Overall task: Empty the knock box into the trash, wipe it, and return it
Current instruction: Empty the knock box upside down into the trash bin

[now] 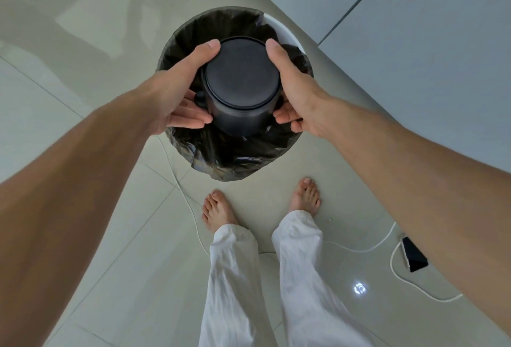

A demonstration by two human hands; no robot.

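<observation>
The black round knock box (242,81) is held upside down, its flat base facing up at me, right over the mouth of the trash bin (287,32), a white bin lined with a black bag (221,158). My left hand (179,92) grips the box's left side, thumb on the base rim and fingers underneath. My right hand (293,89) grips the right side the same way. The box's open mouth points down into the bag and is hidden.
The bin stands on pale floor tiles beside a grey cabinet front (428,56) at the right. My bare feet (218,211) are just in front of the bin. A white cable (190,208) runs across the floor, and a dark phone (413,254) lies at the lower right.
</observation>
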